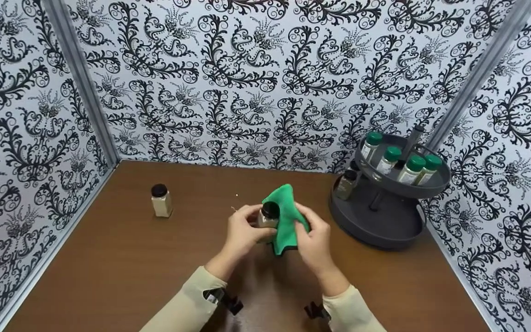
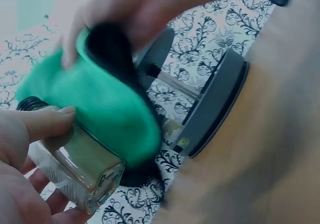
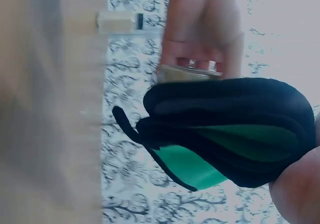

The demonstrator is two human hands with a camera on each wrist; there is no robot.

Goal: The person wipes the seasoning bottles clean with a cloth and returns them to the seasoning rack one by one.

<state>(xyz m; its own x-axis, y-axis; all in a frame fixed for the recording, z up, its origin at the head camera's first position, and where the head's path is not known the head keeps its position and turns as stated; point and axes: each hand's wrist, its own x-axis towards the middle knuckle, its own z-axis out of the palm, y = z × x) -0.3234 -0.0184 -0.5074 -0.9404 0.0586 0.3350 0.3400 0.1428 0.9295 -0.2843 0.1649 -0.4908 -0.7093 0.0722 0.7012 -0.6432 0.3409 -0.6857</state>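
Observation:
My left hand grips a square glass spice jar with a black lid and pale tan contents. In the left wrist view the jar is tilted, thumb across its upper part and fingers beneath. A green cloth with black edging is pinched in my right hand, between thumb and fingers. The cloth is folded and lies against the side of the jar. In the right wrist view its dark folded edge hides most of the jar, and only part of the right hand shows.
Another black-lidded jar stands at the left of the brown table. A dark two-tier round rack stands at the right. Several green-capped jars sit on its upper tier, and dark-lidded jars on the lower. Patterned walls enclose the table.

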